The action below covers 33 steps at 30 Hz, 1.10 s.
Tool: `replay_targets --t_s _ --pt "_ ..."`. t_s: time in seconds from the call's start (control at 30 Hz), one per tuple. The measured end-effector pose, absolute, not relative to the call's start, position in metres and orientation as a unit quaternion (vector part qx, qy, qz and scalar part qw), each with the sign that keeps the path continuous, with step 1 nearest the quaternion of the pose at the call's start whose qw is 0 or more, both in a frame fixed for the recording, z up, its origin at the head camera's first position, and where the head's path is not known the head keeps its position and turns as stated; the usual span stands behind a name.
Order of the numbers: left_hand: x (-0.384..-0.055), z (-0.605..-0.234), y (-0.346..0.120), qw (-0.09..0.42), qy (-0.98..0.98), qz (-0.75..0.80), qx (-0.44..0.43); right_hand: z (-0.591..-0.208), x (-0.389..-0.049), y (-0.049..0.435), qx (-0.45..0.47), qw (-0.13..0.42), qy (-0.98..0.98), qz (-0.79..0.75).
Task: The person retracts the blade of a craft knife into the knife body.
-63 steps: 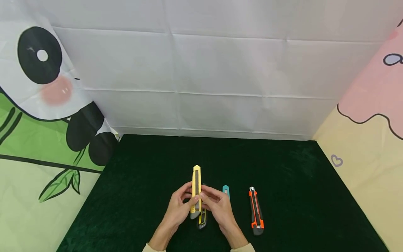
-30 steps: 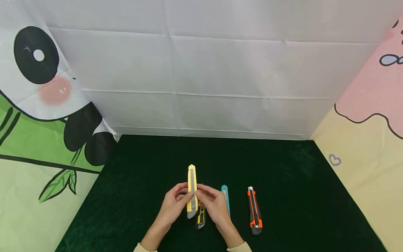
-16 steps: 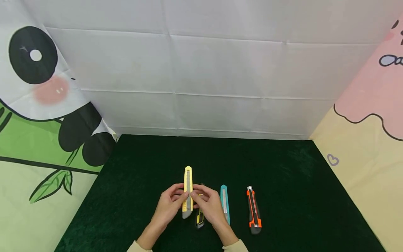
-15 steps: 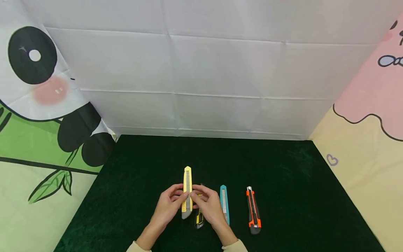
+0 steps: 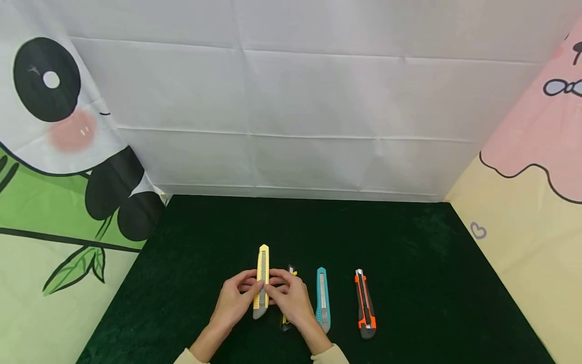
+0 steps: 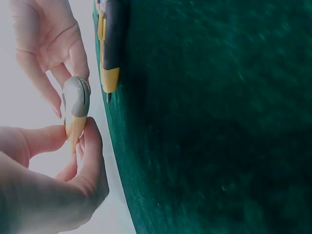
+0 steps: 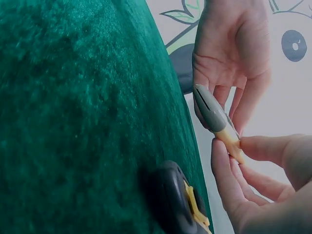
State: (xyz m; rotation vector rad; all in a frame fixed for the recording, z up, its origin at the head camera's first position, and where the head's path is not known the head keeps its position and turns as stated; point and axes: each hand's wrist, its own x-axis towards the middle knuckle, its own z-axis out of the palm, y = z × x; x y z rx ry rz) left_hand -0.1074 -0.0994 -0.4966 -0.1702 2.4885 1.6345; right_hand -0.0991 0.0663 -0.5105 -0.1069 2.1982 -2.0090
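Note:
A yellow utility knife (image 5: 262,265) with a grey end is held upright in front of me, above the cloth. My left hand (image 5: 234,300) pinches its left edge between thumb and fingers. From the other side my right hand (image 5: 292,301) pinches the right edge. Both wrist views show the knife's grey end (image 6: 76,92) facing the cameras, with thumbs and fingertips on the yellow body. Behind my right hand lies a black-and-yellow utility knife (image 7: 168,195), partly hidden by that hand in the head view.
A teal utility knife (image 5: 322,293) lies on the dark green cloth (image 5: 218,227) just right of my right hand. Farther right is an orange-and-black utility knife (image 5: 365,306). A white sheet (image 5: 309,101) hangs behind the table, with printed cloths at both sides.
Both hands have moved left and slightly nearer with the yellow utility knife. The teal knife, earlier partly covered by my right hand, now shows almost whole. The head view has shifted slightly.

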Motion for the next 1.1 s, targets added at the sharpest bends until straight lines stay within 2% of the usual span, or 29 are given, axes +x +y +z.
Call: replay_targets --t_s 0.57,1.1 --pt "-0.108 -0.506 -0.117 0.078 0.862 0.498 -0.059 -0.514 -0.096 0.05 -0.053 0.091 0.774 -0.625" --pt "-0.106 -0.512 -0.123 0.088 0.876 0.472 -0.053 -0.518 -0.096 0.04 -0.048 0.131 0.798 -0.586"
